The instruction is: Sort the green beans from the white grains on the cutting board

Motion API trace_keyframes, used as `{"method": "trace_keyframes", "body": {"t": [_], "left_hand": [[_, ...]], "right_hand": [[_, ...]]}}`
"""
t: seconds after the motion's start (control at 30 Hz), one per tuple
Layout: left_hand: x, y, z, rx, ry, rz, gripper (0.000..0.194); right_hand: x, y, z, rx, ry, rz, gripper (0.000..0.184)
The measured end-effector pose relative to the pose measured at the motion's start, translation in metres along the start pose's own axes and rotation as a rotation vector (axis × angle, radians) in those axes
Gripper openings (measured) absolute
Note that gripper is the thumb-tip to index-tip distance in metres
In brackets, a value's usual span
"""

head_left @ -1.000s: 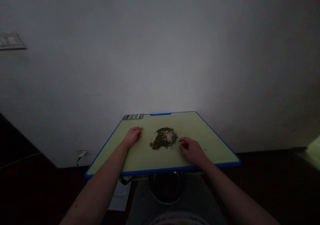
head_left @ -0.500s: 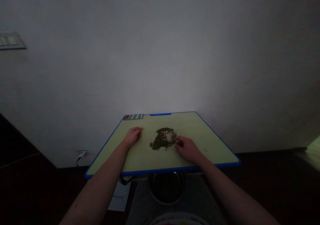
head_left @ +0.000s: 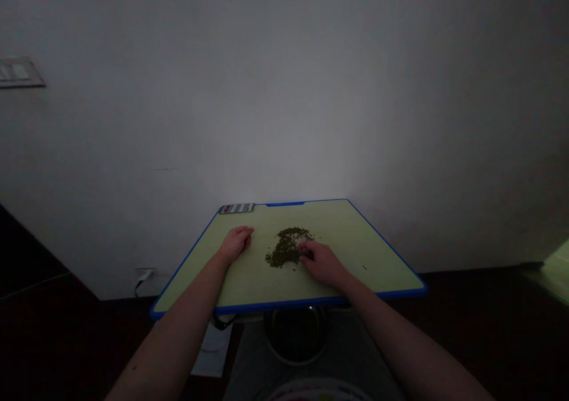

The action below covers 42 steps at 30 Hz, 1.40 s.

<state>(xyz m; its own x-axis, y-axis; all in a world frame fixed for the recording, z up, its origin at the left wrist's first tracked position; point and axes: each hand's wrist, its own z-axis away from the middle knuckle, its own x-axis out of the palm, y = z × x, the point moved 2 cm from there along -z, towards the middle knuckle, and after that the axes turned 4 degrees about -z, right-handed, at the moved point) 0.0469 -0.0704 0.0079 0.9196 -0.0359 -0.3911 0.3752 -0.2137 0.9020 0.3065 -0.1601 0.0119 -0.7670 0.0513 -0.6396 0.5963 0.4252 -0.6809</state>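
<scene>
the right hand (head_left: 323, 263) is reaching farther left than it was a second ago: then it was hovering at the right edge of the heap of green grains (head_left: 281, 251), and now its fingertips are sitting over the heap's right-hand part. its fingers are curling toward the thumb with a small gap showing between them; whether it is pinching any grains cannot be told. the pale patch (head_left: 295, 239) in the heap, showing widely in the earlier frame, is now mostly hiding behind those fingers. the heap itself is lying near the middle of the worktop (head_left: 258, 285), keeping its left outline much as it was, with a few strays scattering around it.

the left hand (head_left: 236, 244) is staying where it was, resting on the worktop left of the heap and well apart from it. its fingers are loosely curling; whether anything is tucked under them cannot be seen. the phone (head_left: 237, 209) is lying unmoved at the far left corner, and the dark sliver (head_left: 364, 267) is still lying to the right of the right hand, with more bare surface now showing between them. below the near edge, the bowl (head_left: 296, 362) is sitting as before.
</scene>
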Motion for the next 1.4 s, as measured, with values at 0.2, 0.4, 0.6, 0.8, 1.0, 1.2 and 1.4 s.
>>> {"method": "trace_keyframes", "body": {"t": [0.2, 0.4, 0.6, 0.8, 1.0, 1.2, 1.4], "left_hand": [[-0.001, 0.003, 0.001, 0.0, 0.013, -0.016, 0.037], [0.0, 0.007, 0.004, -0.01, 0.021, -0.03, 0.037], [0.0, 0.007, 0.004, 0.0, 0.02, -0.029, 0.037], [0.0, 0.0, 0.0, -0.007, -0.001, 0.018, 0.036], [-0.001, -0.009, -0.005, 0.013, 0.01, -0.003, 0.036], [-0.001, -0.007, -0.004, 0.01, 0.024, -0.037, 0.039], [-0.001, -0.002, -0.001, 0.002, 0.003, 0.009, 0.036]], "right_hand": [[0.002, -0.003, -0.002, -0.021, -0.033, -0.022, 0.026], [0.003, -0.002, -0.001, -0.028, -0.058, -0.035, 0.026], [0.002, -0.003, 0.0, -0.045, -0.065, -0.034, 0.026], [-0.002, -0.003, 0.008, -0.041, -0.079, -0.05, 0.025], [-0.011, -0.001, 0.019, -0.021, -0.122, -0.077, 0.026], [-0.019, -0.003, 0.03, -0.014, -0.177, -0.076, 0.025], [-0.021, -0.004, 0.037, -0.001, -0.22, -0.114, 0.023]]}}
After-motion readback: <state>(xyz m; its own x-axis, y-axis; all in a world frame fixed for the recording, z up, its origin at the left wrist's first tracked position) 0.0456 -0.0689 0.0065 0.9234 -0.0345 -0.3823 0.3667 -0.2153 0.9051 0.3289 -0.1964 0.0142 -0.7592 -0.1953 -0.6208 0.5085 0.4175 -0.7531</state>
